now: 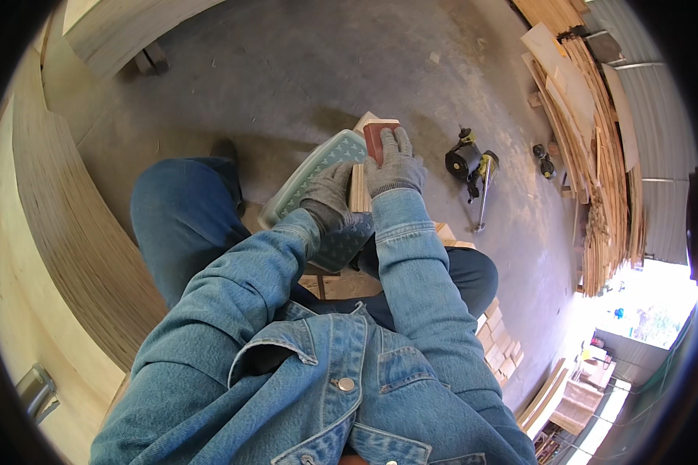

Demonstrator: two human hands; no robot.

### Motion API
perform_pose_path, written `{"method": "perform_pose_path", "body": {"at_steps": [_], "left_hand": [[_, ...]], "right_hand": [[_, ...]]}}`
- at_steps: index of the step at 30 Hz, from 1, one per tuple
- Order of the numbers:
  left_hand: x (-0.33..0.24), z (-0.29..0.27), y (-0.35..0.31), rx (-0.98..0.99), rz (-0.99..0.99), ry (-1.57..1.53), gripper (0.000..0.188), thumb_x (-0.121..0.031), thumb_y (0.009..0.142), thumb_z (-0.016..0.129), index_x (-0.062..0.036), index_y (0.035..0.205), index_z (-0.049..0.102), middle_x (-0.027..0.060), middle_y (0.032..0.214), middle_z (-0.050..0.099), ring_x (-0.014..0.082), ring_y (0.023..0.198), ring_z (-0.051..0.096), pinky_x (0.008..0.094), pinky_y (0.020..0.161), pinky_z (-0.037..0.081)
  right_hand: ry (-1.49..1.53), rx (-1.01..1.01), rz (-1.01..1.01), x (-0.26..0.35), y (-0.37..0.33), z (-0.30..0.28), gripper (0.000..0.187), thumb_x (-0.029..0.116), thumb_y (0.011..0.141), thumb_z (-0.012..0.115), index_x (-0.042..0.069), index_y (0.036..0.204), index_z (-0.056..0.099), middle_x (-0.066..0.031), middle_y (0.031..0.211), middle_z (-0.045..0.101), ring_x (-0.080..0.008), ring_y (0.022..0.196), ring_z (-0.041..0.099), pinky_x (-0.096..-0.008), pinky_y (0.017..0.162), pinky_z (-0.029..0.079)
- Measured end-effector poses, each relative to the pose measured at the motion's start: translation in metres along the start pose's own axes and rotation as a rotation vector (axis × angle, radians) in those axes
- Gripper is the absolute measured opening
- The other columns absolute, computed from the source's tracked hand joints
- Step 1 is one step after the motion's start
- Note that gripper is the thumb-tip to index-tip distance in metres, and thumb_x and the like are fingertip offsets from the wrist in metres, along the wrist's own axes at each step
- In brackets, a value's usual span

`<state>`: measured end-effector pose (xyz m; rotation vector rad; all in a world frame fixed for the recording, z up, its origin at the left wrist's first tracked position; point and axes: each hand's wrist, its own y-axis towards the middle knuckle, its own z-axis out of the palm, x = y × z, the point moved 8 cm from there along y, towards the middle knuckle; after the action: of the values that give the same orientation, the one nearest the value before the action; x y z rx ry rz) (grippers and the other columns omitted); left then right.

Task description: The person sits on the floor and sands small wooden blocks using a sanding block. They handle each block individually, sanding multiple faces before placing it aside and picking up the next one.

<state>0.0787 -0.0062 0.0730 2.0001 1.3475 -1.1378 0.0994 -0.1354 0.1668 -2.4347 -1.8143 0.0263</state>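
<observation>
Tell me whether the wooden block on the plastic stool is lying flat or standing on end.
Lying flat: the wooden block rests lengthwise on the plastic stool, with the left hand beside it and the right hand pressing a reddish sanding block onto it.

Both gloved hands forward, left hand point(329, 198) curled, right hand point(395, 163) flat.

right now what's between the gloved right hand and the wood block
In the head view, a reddish-brown sanding block lies under the right hand, pressed on the wood block. The left hand grips the wood beside it.
</observation>
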Motion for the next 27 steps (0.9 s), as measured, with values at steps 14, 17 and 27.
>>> {"method": "perform_pose_path", "body": {"at_steps": [14, 17, 27], "left_hand": [[0.011, 0.008, 0.003, 0.054, 0.051, -0.009, 0.079, -0.04, 0.083, 0.078, -0.0126, 0.15, 0.046, 0.017, 0.15, 0.052, 0.0355, 0.142, 0.049, 0.0455, 0.123, 0.037], [0.026, 0.02, 0.006, 0.001, 0.094, 0.085, 0.08, -0.041, 0.082, 0.078, -0.0123, 0.15, 0.047, 0.0172, 0.149, 0.053, 0.0357, 0.141, 0.049, 0.046, 0.122, 0.037], [0.005, 0.004, 0.001, -0.005, 0.041, -0.025, 0.09, -0.048, 0.077, 0.081, -0.014, 0.152, 0.045, 0.0188, 0.149, 0.051, 0.0386, 0.142, 0.047, 0.048, 0.123, 0.035]], "right_hand": [[0.099, -0.138, -0.339, -0.008, -0.157, 0.012, 0.071, 0.037, 0.082, 0.079, 0.02, 0.148, 0.06, -0.0114, 0.162, 0.044, -0.0424, 0.124, 0.055, -0.0587, 0.102, 0.046], [0.107, -0.161, -0.35, 0.003, -0.134, 0.005, 0.068, 0.037, 0.082, 0.079, 0.02, 0.146, 0.062, -0.0107, 0.161, 0.046, -0.0428, 0.123, 0.056, -0.0585, 0.101, 0.047], [0.029, -0.013, -0.048, 0.009, 0.005, -0.001, 0.069, 0.043, 0.088, 0.073, 0.019, 0.151, 0.057, -0.011, 0.163, 0.044, -0.0424, 0.13, 0.057, -0.0521, 0.11, 0.047]]}}
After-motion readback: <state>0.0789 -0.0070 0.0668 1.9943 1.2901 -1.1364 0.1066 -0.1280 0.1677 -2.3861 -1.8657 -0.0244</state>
